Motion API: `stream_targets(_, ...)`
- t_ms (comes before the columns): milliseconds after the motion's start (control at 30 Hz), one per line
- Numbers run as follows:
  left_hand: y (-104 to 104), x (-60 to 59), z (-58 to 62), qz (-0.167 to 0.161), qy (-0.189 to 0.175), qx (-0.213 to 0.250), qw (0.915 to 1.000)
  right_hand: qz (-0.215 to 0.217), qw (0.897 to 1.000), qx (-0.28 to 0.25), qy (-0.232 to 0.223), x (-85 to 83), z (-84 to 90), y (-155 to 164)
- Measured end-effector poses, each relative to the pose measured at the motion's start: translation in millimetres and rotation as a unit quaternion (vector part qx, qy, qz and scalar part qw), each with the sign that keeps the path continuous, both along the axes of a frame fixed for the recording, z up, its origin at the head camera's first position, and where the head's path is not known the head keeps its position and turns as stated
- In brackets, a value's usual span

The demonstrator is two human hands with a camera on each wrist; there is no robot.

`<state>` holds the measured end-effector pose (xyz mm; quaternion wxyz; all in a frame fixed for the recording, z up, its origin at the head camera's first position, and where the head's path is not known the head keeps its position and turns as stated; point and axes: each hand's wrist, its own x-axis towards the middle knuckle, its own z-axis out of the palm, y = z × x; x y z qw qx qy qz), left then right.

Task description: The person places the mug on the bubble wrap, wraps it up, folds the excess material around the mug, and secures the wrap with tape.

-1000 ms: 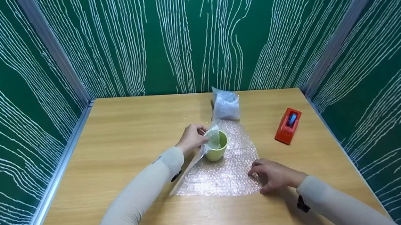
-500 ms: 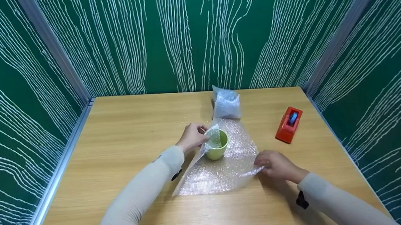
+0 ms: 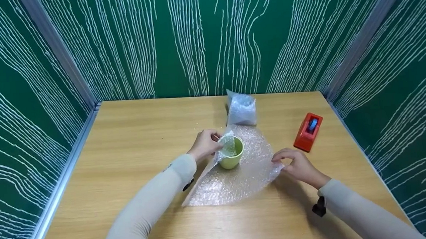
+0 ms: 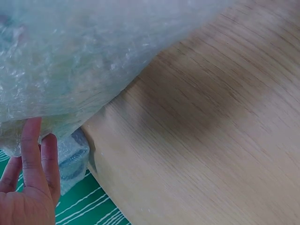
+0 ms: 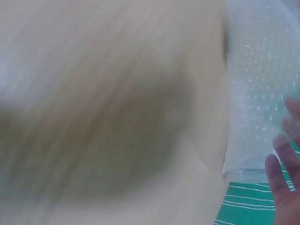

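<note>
While the light-green ceramic cup (image 3: pixel 231 156) stands upright mid-surface on the clear bubble-wrap sheet (image 3: pixel 238 177), one flap of the sheet is held against its rim by the left hand (image 3: pixel 204 146) — fingers curled, pinching the wrap. The sheet's right edge is lifted off the wooden surface (image 3: pixel 125 139) and gripped by the right hand (image 3: pixel 296 165), fingers closed on it. Just behind the cup a bubble-wrapped bundle (image 3: pixel 240 109) is seen; a red tape dispenser (image 3: pixel 308 132) sits well to the right. Right wrist view is blurred — only wrap and fingertips (image 5: pixel 281 187) are shown.
</note>
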<state>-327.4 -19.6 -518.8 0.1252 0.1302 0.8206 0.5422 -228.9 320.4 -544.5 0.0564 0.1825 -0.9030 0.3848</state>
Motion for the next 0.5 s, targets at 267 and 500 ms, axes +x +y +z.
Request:
stream_targets(267,-0.5,0.0,0.1,0.003,-0.012,0.005,0.9999,0.102,0.994,-0.048,-0.002,-10.2,18.4,-7.6)
stream_targets(500,0.3,-2.2,-3.0,0.005,0.019,-0.021,0.9996,0.134,0.988,-0.074,-0.011,-18.3,26.9,-19.5)
